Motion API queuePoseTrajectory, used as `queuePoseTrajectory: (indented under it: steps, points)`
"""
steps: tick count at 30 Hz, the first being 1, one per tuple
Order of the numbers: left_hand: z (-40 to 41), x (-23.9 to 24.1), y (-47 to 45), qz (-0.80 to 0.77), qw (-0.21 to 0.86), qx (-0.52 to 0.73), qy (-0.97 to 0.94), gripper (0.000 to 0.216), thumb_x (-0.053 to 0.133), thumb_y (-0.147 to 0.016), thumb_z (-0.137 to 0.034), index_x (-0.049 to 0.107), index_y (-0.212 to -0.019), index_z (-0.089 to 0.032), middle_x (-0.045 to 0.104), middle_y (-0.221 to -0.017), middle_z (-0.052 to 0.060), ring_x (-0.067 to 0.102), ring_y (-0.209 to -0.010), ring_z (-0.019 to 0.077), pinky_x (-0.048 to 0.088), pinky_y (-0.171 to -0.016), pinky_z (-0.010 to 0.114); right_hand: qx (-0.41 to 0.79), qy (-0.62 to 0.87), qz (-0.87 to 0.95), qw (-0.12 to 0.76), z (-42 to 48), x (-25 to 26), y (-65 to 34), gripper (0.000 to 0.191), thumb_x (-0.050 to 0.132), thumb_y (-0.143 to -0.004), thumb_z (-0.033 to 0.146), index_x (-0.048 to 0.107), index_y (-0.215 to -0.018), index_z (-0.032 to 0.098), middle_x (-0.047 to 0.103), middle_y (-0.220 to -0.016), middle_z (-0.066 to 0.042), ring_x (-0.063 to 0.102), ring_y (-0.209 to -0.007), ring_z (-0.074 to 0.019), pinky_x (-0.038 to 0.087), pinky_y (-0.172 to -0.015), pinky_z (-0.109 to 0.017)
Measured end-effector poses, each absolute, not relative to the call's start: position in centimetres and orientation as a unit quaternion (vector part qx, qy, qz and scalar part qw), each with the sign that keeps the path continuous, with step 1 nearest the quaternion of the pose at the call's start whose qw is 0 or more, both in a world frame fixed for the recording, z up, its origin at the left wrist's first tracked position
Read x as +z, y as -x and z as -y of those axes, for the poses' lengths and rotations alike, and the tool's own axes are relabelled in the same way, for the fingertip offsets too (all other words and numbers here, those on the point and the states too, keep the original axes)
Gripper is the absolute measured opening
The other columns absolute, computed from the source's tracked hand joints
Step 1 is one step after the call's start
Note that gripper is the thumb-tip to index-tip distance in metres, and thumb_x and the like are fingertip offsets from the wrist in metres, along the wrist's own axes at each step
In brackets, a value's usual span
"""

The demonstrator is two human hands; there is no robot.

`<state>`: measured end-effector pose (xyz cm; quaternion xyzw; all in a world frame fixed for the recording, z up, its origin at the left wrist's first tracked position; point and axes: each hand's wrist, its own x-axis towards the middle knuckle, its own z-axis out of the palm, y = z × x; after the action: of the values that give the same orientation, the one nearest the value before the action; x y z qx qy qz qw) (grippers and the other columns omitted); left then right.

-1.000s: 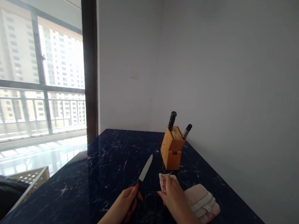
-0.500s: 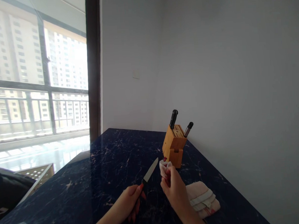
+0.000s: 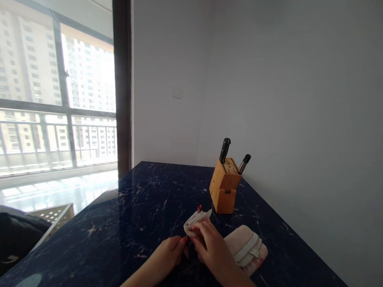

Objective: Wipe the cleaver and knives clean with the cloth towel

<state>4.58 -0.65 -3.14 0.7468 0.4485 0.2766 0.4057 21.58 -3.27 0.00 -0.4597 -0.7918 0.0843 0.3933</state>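
Observation:
My left hand (image 3: 172, 252) is closed around the handle of a knife (image 3: 209, 212); the handle is mostly hidden in the fist and only the blade's tip shows past the cloth. A small folded whitish cloth (image 3: 195, 220) is pinched in my right hand (image 3: 212, 245) and lies over the blade. Something small and red (image 3: 199, 208) shows at the cloth's far edge; I cannot make out what it is. Beside my right wrist, a folded pink and white towel (image 3: 246, 248) rests on the table.
Beyond my hands stands a wooden knife block (image 3: 225, 189) with a black-handled knife (image 3: 225, 150) and another black and silver handle (image 3: 244, 164) in it. The dark blue marbled table (image 3: 155, 196) meets a grey wall at the right. A lattice-sided crate (image 3: 55, 215) is at the left.
My right hand has moved left with the cloth, from beside the knife onto its blade. The blade, earlier in plain view, is now mostly covered. The whole view has shifted slightly.

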Motion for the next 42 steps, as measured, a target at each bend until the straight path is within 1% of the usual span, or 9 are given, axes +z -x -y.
queuePoseTrajectory:
  steps: [3,8,15,20,25,30,33,38,42]
  points:
    - [0.9,-2.8,-4.6,-0.454,0.4,0.27,-0.749,0.059,0.022,-0.082,-0.059,0.058,-0.07,-0.015,0.039,-0.048,-0.005,0.034,-0.044,0.0094,0.027,-0.044,0.021,0.066,0.488,0.764,0.417,2.5,-0.5,-22.1,0.021,0.041,-0.08,0.009,0.052,-0.093,0.022,0.055,-0.095,-0.004,0.053,-0.092,-0.0172,0.044,-0.082,-0.032]
    - [0.8,-3.2,-4.9,-0.458,0.379,0.296,-0.747,0.058,0.023,-0.083,-0.058,0.058,-0.069,-0.015,0.04,-0.049,-0.005,0.037,-0.047,0.0103,0.029,-0.047,0.021,0.053,0.482,0.776,0.403,2.6,-1.1,-21.4,0.036,0.044,-0.076,0.006,0.048,-0.108,0.022,0.057,-0.1,-0.005,0.054,-0.096,-0.0187,0.044,-0.084,-0.034]
    - [0.8,-3.0,-4.8,-0.455,0.395,0.281,-0.747,0.06,0.021,-0.082,-0.06,0.058,-0.07,-0.015,0.039,-0.048,-0.005,0.034,-0.045,0.0099,0.027,-0.045,0.021,0.075,0.506,0.745,0.428,2.5,-1.2,-21.2,0.022,0.043,-0.079,0.011,0.053,-0.097,0.021,0.06,-0.092,-0.004,0.058,-0.087,-0.0167,0.047,-0.078,-0.029]
    - [1.0,-2.7,-4.8,-0.456,0.387,0.285,-0.75,0.057,0.024,-0.082,-0.06,0.057,-0.069,-0.015,0.04,-0.049,-0.004,0.036,-0.046,0.0103,0.028,-0.045,0.021,0.068,0.513,0.741,0.428,2.7,-1.8,-21.1,0.026,0.044,-0.078,0.012,0.05,-0.102,0.021,0.06,-0.094,-0.006,0.059,-0.087,-0.0175,0.048,-0.075,-0.03]
    - [0.8,-2.7,-4.9,-0.455,0.401,0.282,-0.743,0.056,0.024,-0.082,-0.059,0.057,-0.07,-0.015,0.039,-0.048,-0.005,0.034,-0.044,0.0097,0.027,-0.044,0.021,0.072,0.51,0.746,0.421,3.2,-1.4,-20.8,0.022,0.045,-0.077,0.011,0.052,-0.096,0.02,0.06,-0.092,-0.005,0.059,-0.087,-0.017,0.047,-0.077,-0.029]
    - [0.9,-3.0,-5.0,-0.458,0.398,0.291,-0.74,0.058,0.024,-0.08,-0.062,0.057,-0.071,-0.015,0.04,-0.049,-0.005,0.035,-0.045,0.0101,0.027,-0.044,0.021,0.073,0.516,0.738,0.429,3.1,-1.3,-20.9,0.024,0.044,-0.079,0.012,0.05,-0.102,0.02,0.06,-0.093,-0.005,0.059,-0.087,-0.0167,0.047,-0.077,-0.029]
    - [0.9,-3.1,-5.0,-0.462,0.388,0.288,-0.744,0.059,0.023,-0.08,-0.063,0.057,-0.07,-0.015,0.04,-0.048,-0.005,0.036,-0.045,0.0106,0.028,-0.045,0.022,0.068,0.511,0.751,0.412,3.0,-1.6,-20.9,0.024,0.043,-0.078,0.011,0.052,-0.098,0.021,0.06,-0.094,-0.005,0.058,-0.088,-0.0169,0.046,-0.078,-0.03]
    - [0.8,-3.1,-4.9,-0.465,0.406,0.287,-0.732,0.059,0.023,-0.078,-0.065,0.055,-0.069,-0.016,0.037,-0.046,-0.006,0.034,-0.043,0.0103,0.027,-0.044,0.021,0.075,0.53,0.747,0.393,3.2,-1.6,-21.0,0.021,0.046,-0.074,0.01,0.055,-0.089,0.021,0.06,-0.087,-0.004,0.059,-0.082,-0.0176,0.047,-0.074,-0.029]
    - [0.9,-2.9,-4.9,-0.453,0.405,0.296,-0.737,0.057,0.023,-0.08,-0.063,0.054,-0.068,-0.017,0.037,-0.047,-0.006,0.035,-0.044,0.0103,0.028,-0.044,0.021,0.076,0.513,0.743,0.422,3.2,-1.3,-21.0,0.026,0.043,-0.077,0.011,0.053,-0.097,0.021,0.06,-0.094,-0.004,0.058,-0.089,-0.0169,0.046,-0.079,-0.029]
